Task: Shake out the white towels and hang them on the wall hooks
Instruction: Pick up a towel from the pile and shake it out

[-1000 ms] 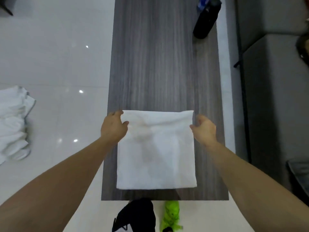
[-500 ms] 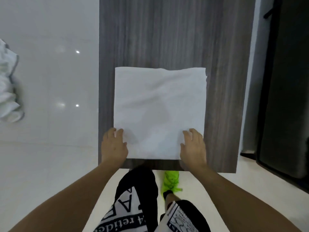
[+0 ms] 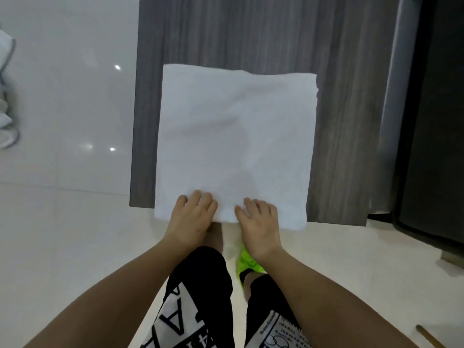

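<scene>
Where both hands (image 3: 226, 219) press, towel (image 3: 236, 136) (folded square) overhangs table (image 3: 346, 121).

White towel (image 3: 236, 141), grey wood-grain table (image 3: 263, 33), neon-green shoe (image 3: 247, 263).

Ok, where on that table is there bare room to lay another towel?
Bare wood shows beyond the far edge of the folded towel, running up the table out of frame. Narrow strips flank the towel left and right. The near edge is crowded: left hand and right hand rest on the towel, which overhangs the table edge there.
</scene>
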